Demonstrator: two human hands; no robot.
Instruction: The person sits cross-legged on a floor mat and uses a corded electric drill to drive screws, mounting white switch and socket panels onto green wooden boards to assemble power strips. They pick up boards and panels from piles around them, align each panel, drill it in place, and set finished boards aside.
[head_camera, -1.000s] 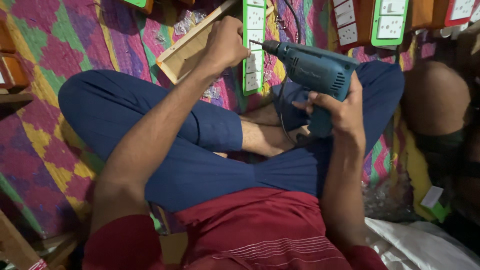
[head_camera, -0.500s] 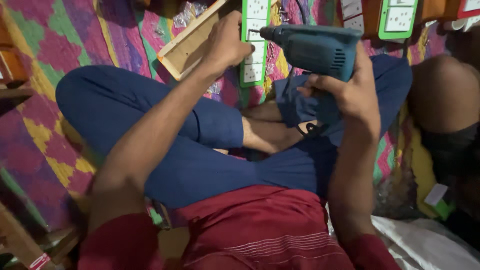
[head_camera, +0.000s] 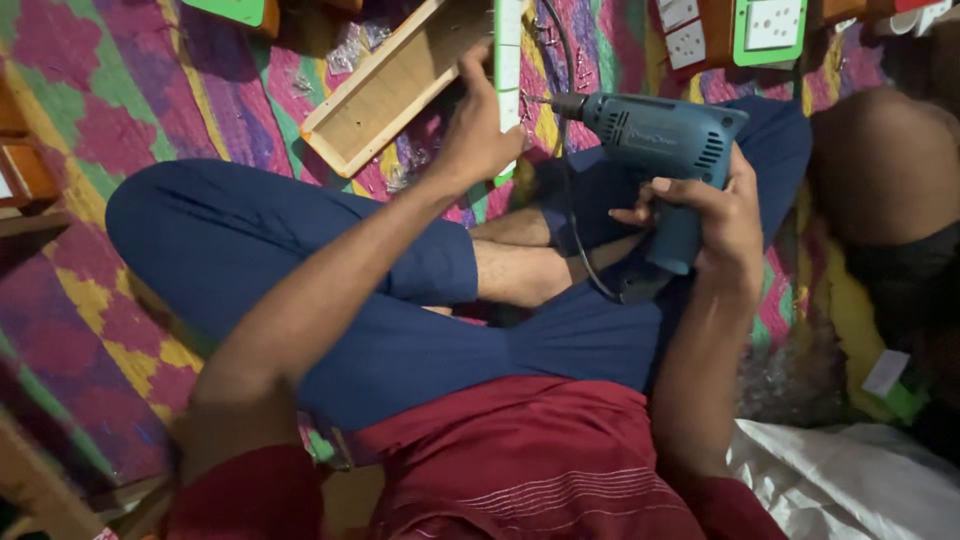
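I sit cross-legged on a patterned mat (head_camera: 90, 300) of purple, green and yellow. My right hand (head_camera: 715, 215), at the right of centre in the frame, is wrapped around the grip of a blue electric drill (head_camera: 660, 150), with one finger stretched forward toward the trigger; its bit points left, toward the top middle of the frame. Its black cord (head_camera: 570, 200) loops down across my foot. My left hand (head_camera: 480, 135), just left of the drill's tip, is closed around the edge of a white and green switch plate (head_camera: 508, 50) that stands on edge in the top centre. Just beside it, toward the upper left, lies a shallow open wooden box (head_camera: 385, 95), tilted on the mat. More white and green switch plates (head_camera: 770, 25) on wooden boxes sit along the top right edge. Small clear plastic packets (head_camera: 355, 45) lie near the box.
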